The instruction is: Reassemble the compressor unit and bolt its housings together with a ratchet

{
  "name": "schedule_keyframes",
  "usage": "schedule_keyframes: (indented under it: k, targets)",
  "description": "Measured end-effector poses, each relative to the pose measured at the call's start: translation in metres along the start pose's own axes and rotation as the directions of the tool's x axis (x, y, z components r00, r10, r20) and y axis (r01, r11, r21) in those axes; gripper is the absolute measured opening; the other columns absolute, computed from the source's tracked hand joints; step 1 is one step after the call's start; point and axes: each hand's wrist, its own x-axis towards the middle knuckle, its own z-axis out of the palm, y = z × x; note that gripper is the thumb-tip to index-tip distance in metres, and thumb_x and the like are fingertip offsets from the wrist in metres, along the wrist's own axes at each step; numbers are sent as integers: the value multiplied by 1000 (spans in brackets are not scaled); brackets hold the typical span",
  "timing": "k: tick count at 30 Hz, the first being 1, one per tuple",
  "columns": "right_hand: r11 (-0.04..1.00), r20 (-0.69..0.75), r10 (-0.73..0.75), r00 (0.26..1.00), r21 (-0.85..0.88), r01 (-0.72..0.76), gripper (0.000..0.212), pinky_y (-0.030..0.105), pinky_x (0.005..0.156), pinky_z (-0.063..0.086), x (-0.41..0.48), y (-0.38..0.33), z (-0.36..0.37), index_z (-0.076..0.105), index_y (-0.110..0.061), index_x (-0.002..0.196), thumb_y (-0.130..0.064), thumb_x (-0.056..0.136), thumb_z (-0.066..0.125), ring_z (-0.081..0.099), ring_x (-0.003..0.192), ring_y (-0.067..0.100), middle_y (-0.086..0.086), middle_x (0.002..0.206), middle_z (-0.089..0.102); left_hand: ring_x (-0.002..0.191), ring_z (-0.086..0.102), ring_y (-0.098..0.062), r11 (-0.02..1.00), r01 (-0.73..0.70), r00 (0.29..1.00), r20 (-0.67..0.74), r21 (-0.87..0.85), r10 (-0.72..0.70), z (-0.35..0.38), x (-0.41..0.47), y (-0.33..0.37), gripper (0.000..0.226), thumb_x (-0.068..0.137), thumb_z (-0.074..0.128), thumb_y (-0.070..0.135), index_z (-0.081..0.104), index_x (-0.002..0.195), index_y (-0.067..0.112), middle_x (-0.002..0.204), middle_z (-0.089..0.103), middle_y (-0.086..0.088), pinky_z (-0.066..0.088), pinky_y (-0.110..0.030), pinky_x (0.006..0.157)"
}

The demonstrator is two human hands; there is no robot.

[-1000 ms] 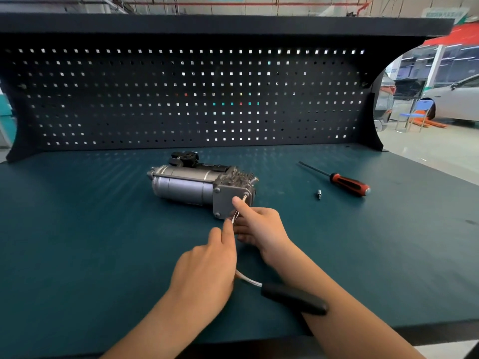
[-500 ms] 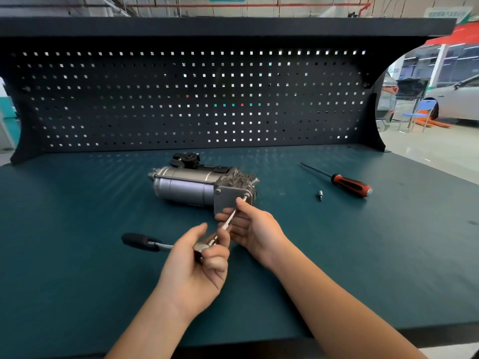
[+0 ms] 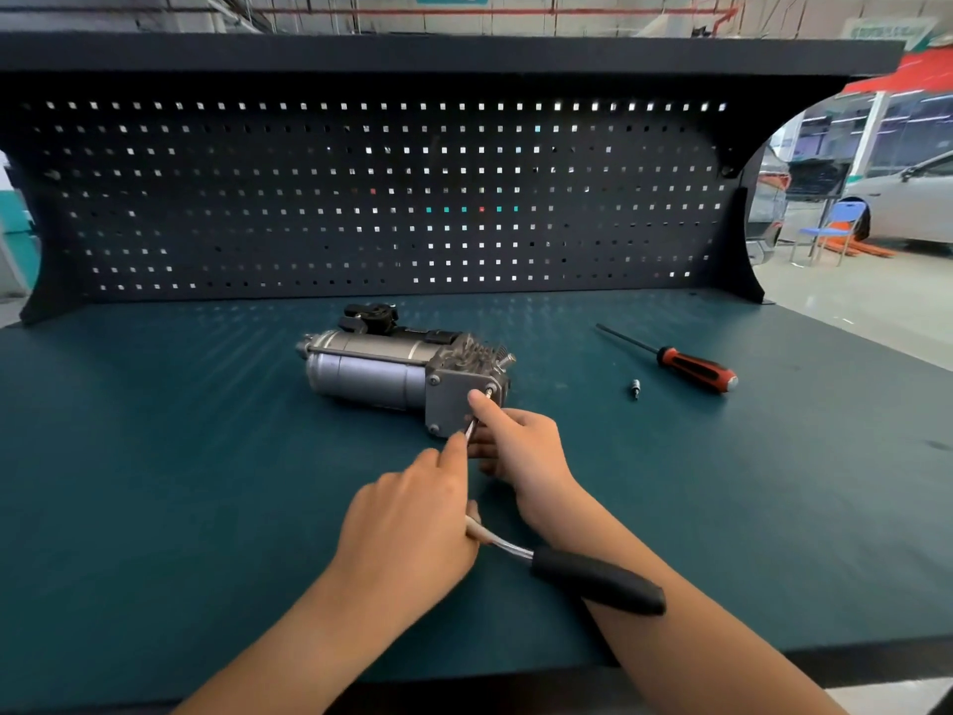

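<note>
the compressor unit lies on its side on the bench, just past the right hand, with its long body going left to right and its flat end plate facing the person. the ratchet has its thin bar pointing up to a bolt on that plate, and its black handle sticks out to the right across the right forearm. the left hand grips the ratchet head with one finger along the bar, while the right hand curls round the bar, pointing finger straight on the plate.

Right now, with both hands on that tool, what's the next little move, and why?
Probably swing the ratchet by its handle to tighten the corner bolt: the left hand grips its head, and the right hand steadies the shaft against the compressor.
</note>
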Motion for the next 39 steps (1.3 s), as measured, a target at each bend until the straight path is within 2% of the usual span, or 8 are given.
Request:
schedule_keyframes:
  k: [4, 7, 12, 18, 23, 28, 34, 39]
  targets:
    - [990, 88, 63, 994, 124, -74, 22, 17, 50, 41, -1, -3, 1, 60, -9, 76, -25, 91, 58, 61, 51, 9, -1, 57, 68, 75, 57, -7, 795, 87, 995, 19, -601, -95, 3, -2, -9, 37, 87, 59, 30, 47, 121, 39, 79, 58, 13, 41, -24, 65]
    - [971, 134, 96, 986, 204, -122, 22, 23, 60, 46, -1, -5, -1, 60, -6, 78, -23, 91, 58, 64, 54, 12, 2, 60, 70, 52, 50, -3, 57, 354, 923, 340, -933, -179, -2, -6, -2, 16, 87, 61, 11, 66, 96, 24, 62, 61, 14, 41, -14, 47]
    - [955, 185, 137, 973, 237, -179, 22, 23, 65, 45, -2, -4, -1, 62, -10, 80, -26, 93, 54, 65, 56, 7, 0, 67, 72, 35, 47, -7, -914, 385, 705, 679, -125, 205, -15, -3, -8, 38, 76, 55, 19, 57, 108, -2, 75, 66, -11, 40, -15, 31]
    - [957, 210, 175, 962, 193, -216, 28, 22, 63, 42, 0, -7, -2, 62, -12, 83, -29, 97, 45, 62, 64, 11, -1, 68, 72, 30, 32, -4, -749, 460, 711, 703, -477, -11, -9, 0, -2, 15, 83, 47, 7, 58, 93, 4, 54, 51, 1, 21, -10, 28]
    - [969, 194, 184, 964, 130, -211, 31, 20, 54, 40, -1, -8, 1, 62, -13, 82, -29, 97, 40, 63, 54, 7, -1, 67, 71, 39, 36, -8, 174, 453, 884, 414, -875, -219, -15, 3, -12, 26, 92, 44, 3, 64, 87, 19, 49, 42, 6, 29, -17, 38]
    - [972, 141, 167, 976, 145, -187, 27, 18, 48, 42, -1, -7, 1, 60, -11, 80, -33, 94, 52, 60, 49, 8, -2, 56, 67, 85, 60, -20, 991, 46, 998, 53, -122, -40, -18, 4, -14, 32, 94, 43, 27, 42, 123, 38, 92, 59, 8, 36, -28, 61]
    - [989, 83, 98, 992, 105, -107, 25, 21, 55, 40, -2, -3, 2, 61, -9, 70, -26, 89, 62, 59, 48, 8, 0, 56, 65, 72, 58, -2, 793, 107, 990, 135, -599, -32, -9, 3, -20, 19, 93, 53, 29, 50, 111, 32, 83, 61, 12, 44, -22, 64]
    - [977, 148, 122, 981, 156, -145, 23, 25, 63, 42, -2, -4, 0, 63, -8, 76, -24, 91, 57, 64, 54, 12, 3, 65, 71, 39, 49, -6, -646, 560, 716, 695, -518, 64, -13, -3, -19, 25, 79, 59, 22, 67, 91, 1, 69, 63, -7, 48, -20, 37]
